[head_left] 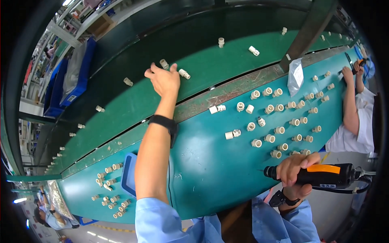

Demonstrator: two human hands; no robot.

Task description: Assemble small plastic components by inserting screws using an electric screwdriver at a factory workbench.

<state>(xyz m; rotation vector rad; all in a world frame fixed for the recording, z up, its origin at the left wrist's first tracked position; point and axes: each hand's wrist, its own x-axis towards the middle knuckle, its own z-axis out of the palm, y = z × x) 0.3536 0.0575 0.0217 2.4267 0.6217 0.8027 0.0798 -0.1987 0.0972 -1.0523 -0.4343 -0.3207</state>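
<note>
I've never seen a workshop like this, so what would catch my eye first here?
Probably the left hand, stretched far out over the dark green conveyor belt among scattered small cream plastic fittings. Next, the right hand near the bottom edge, holding a black and orange electric screwdriver. Rows of similar fittings stand on the teal worktable.
</note>
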